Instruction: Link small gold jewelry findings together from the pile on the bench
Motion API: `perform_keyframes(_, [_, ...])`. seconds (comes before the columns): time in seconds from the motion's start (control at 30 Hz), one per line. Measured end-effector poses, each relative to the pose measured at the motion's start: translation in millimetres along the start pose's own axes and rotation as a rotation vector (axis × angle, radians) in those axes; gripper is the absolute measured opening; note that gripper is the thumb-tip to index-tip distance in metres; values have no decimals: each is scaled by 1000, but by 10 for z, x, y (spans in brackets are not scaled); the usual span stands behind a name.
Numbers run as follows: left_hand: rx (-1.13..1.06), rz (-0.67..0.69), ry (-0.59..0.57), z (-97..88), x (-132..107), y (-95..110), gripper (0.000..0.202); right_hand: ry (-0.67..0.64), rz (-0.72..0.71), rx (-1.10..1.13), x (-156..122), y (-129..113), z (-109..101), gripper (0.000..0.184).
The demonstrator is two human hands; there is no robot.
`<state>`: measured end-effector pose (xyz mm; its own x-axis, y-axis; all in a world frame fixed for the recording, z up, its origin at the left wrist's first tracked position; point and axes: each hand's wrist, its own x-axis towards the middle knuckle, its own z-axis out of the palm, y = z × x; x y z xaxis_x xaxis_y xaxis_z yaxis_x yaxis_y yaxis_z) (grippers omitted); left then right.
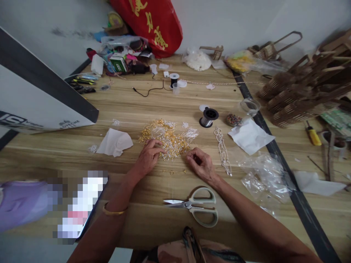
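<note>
A loose pile of gold and silver beads point(175, 142) lies on the wooden table in front of me. My left hand point(149, 157) rests at its lower left edge, fingers apart and fingertips touching the beads. Right of the pile, my right hand point(201, 162) is curled with thumb and fingertips pinched together; whatever is between them is too small to make out. Between my hands and nearer to me lies a thin gold chain point(174, 171). Scissors point(189, 204) with pale handles lie below it, blades slightly parted. Silver pins point(191, 134) fan out beside the pile.
A silver beaded strand point(223, 151), wire spool point(208, 117) and glass jar point(248, 107) sit to the right, near clear plastic bags point(265, 179). White paper point(115, 142) and a blurred phone point(85, 204) lie left. A large box point(41, 91) stands far left; woven baskets point(290, 95) crowd the right.
</note>
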<state>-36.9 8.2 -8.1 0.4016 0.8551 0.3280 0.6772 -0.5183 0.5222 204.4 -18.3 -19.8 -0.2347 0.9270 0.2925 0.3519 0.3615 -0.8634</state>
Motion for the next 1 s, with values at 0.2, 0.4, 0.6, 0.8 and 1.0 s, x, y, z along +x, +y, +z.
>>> perform_keyframes(0.2, [17, -1, 0, 29, -16, -10, 38, -4, -13, -9, 6, 1, -2, 11])
perform_keyframes(0.4, [11, 55, -81, 13, -17, 52, 43, -1, -10, -19, 7, 11, 4, 11])
perform_keyframes(0.6, [13, 39, -44, -12, -13, 49, 43, -3, -7, -16, 5, -2, 0, 11])
perform_keyframes(0.8, [59, 20, -18, 21, -27, 13, 39, 0, -12, -20, 6, 11, 2, 12])
perform_keyframes(1.0, [26, 27, -19, 8, -16, 26, 41, -13, -5, -25, 5, 6, -7, 12])
